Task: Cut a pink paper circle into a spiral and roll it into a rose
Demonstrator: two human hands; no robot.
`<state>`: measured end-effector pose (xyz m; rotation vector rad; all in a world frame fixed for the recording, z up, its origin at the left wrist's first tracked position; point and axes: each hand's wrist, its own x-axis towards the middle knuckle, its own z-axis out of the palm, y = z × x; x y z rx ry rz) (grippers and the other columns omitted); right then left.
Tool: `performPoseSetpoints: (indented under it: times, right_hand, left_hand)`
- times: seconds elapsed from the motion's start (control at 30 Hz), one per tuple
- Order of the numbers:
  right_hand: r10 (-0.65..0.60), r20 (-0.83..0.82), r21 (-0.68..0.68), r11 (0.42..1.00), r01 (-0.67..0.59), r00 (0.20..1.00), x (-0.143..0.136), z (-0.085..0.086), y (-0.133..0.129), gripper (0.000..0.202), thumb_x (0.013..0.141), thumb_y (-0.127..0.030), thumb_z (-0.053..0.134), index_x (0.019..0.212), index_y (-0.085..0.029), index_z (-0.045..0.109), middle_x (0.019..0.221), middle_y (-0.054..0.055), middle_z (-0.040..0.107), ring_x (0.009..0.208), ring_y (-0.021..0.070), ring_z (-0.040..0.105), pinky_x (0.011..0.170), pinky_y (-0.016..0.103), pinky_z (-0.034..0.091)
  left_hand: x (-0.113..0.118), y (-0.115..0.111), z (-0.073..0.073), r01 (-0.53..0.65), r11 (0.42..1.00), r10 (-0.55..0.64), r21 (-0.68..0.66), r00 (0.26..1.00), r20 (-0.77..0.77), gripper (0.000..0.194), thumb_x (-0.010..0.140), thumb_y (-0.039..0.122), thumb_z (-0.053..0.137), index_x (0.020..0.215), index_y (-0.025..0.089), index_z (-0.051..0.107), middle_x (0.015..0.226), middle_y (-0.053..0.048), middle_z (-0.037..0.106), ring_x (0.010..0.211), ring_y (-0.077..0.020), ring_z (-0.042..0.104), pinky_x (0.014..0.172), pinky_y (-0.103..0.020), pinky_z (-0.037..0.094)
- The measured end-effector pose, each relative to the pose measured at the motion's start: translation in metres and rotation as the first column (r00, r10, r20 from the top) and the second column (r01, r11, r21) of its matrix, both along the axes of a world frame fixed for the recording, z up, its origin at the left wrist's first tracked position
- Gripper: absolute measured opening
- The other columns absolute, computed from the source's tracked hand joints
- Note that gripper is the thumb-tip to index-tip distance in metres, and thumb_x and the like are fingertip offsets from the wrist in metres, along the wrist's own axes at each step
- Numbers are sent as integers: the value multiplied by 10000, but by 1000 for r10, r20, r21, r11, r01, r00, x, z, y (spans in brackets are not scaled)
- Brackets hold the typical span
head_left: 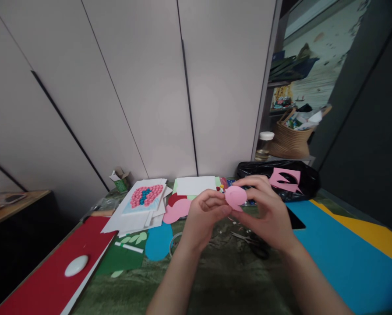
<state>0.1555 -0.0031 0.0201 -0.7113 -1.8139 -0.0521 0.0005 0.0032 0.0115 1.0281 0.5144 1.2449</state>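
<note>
With the fingers of my left hand and right hand I pinch a curled pink paper piece between them, raised above the dark green worktop, near the black-handled metal scissors.

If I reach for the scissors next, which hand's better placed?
Probably your right hand: the scissors lie just below it, handles towards that side. Your left hand is farther off and could keep the small pink paper piece both are holding.
</note>
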Motion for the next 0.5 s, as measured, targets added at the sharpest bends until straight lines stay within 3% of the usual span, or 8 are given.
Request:
performPoseSetpoints:
  times: [0.33,0.5]
  right_hand:
    - [14,95,-11,1000,-13,995,2,1,1,211,720,-140,680,875,-244,584,1057,42,590,1023,228,495,849,404,433]
    - [-85,196,51,996,76,977,6,-1,3,191,720,-127,663,859,-240,598,1092,41,605,1059,247,481,883,447,417]
  left_hand:
    - [-2,8,-3,243,969,-238,-46,966,99,334,601,131,785,891,136,619,776,-16,661,696,-99,604,639,-209,444]
    - [-1,11,-5,169,984,-167,-49,985,52,374,574,120,797,892,141,602,750,-6,645,679,-96,582,638,-213,431]
